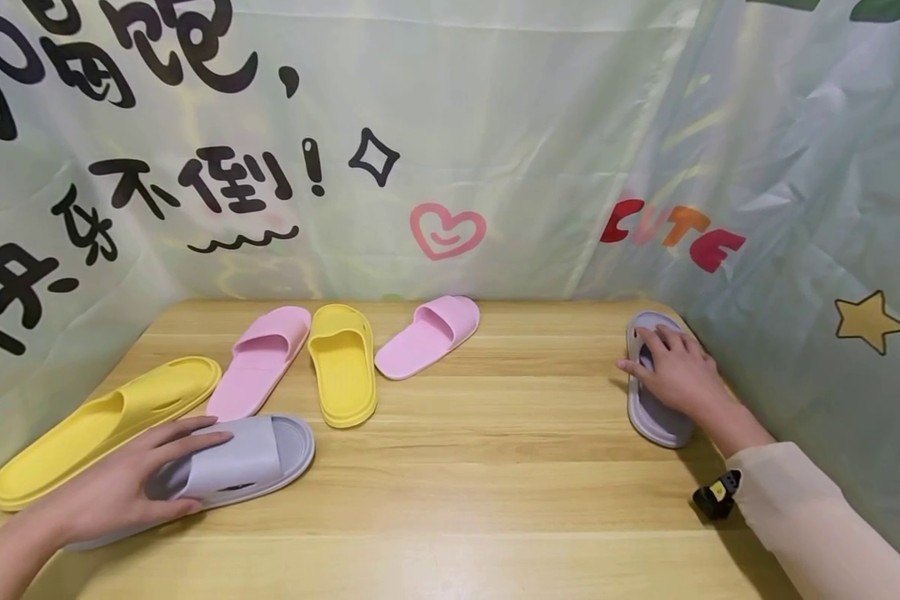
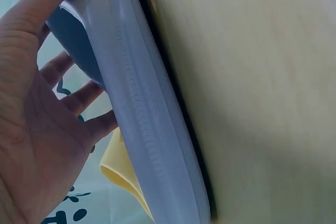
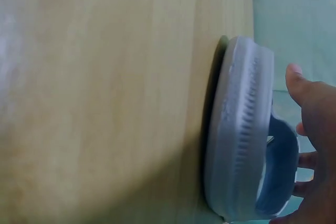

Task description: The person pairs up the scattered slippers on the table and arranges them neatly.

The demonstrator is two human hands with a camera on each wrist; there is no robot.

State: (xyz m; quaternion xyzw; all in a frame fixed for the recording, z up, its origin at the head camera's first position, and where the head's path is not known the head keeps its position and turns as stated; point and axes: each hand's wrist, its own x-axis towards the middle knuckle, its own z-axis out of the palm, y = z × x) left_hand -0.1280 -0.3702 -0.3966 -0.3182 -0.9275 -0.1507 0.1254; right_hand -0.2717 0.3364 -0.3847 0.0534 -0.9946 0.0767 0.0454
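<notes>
My left hand point(image 1: 112, 483) holds a grey slipper point(image 1: 240, 454) at the front left, toe pointing right. In the left wrist view, the thumb of that hand point(image 2: 47, 124) lies at the strap of the slipper point(image 2: 139, 93), with the other fingers across on the far side. At the far right, my right hand point(image 1: 682, 371) is over another grey slipper point(image 1: 660, 421), toe to the back, fingers spread about the strap. The right wrist view has the thumb of this hand point(image 3: 320, 124) standing off the slipper point(image 3: 241, 129), the fingers close by its strap.
A yellow slipper point(image 1: 172, 383) lies behind my left hand. Farther back are a pink slipper point(image 1: 258, 362), a second yellow one point(image 1: 345, 379) and another pink one point(image 1: 423, 342). Printed cloth point(image 1: 540, 125) borders the wooden table point(image 1: 495, 467). A small black object point(image 1: 716, 496) is by the right sleeve.
</notes>
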